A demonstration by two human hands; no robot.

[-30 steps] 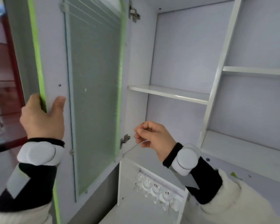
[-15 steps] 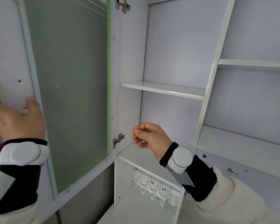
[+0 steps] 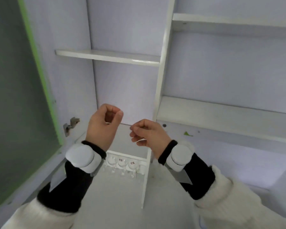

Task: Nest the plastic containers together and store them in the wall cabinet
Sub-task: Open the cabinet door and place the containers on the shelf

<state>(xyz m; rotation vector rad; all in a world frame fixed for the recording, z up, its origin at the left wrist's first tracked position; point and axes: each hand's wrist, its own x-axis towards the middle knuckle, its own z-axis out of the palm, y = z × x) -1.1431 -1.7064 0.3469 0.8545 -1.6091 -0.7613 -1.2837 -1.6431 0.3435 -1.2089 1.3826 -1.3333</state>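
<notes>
The white wall cabinet (image 3: 122, 90) stands open in front of me, its compartments bare. No plastic containers are in view. My left hand (image 3: 104, 128) is raised before the lower left compartment, fingers curled in with nothing visible in them. My right hand (image 3: 149, 134) hovers just to its right at the same height, fingers loosely closed, thumb against forefinger. Neither hand touches the cabinet. Both wrists wear white bands over black cuffs.
The frosted-glass door (image 3: 15, 96) with a green edge is swung open at the left, its hinge (image 3: 71, 125) beside my left hand. A short shelf (image 3: 109, 57) sits above my hands, and a vertical divider (image 3: 162, 63) separates the wider right shelves (image 3: 221, 109). Upturned glasses (image 3: 125, 164) hang below.
My left hand has let go of the door edge and moved right, in front of the cabinet beside my right hand. The door has swung further open to the left.
</notes>
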